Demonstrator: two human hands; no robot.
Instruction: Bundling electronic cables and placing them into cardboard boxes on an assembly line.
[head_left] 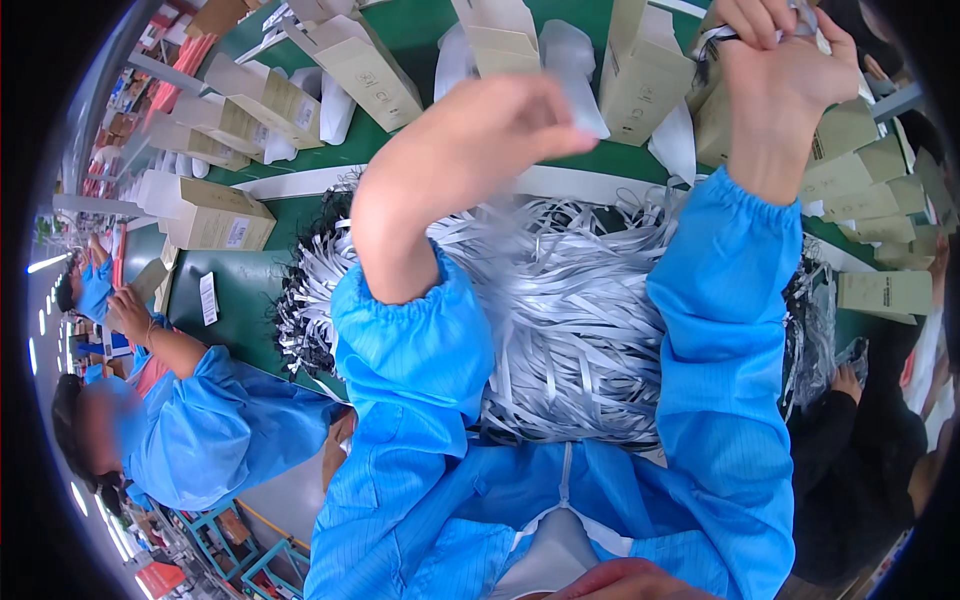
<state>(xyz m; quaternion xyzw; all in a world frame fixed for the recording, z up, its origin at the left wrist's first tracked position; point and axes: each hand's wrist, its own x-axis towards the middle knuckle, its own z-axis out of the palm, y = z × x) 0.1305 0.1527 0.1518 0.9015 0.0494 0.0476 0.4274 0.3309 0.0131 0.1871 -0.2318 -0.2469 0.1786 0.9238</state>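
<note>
My left hand (490, 135) is raised over the pile, bent at the wrist toward the right. Its fingers are smeared by motion, so I cannot make out a grip. My right hand (785, 75) is lifted at the upper right, its fingers closed round a silver-grey strap (800, 22); black cord shows beside its fingers. Beneath both arms lies a thick heap of flat silver-grey straps (575, 320) with thin black cord ends bunched at its left and right sides. A pale blurred streak hangs under my left hand.
Beige open cartons (645, 75) stand in rows along the far side, with white sleeves (572, 70) between them. A label card (208, 298) lies on the green table (285, 235). A co-worker in blue (215, 420) handles a carton at left; a person in dark clothes (850, 450) is at right.
</note>
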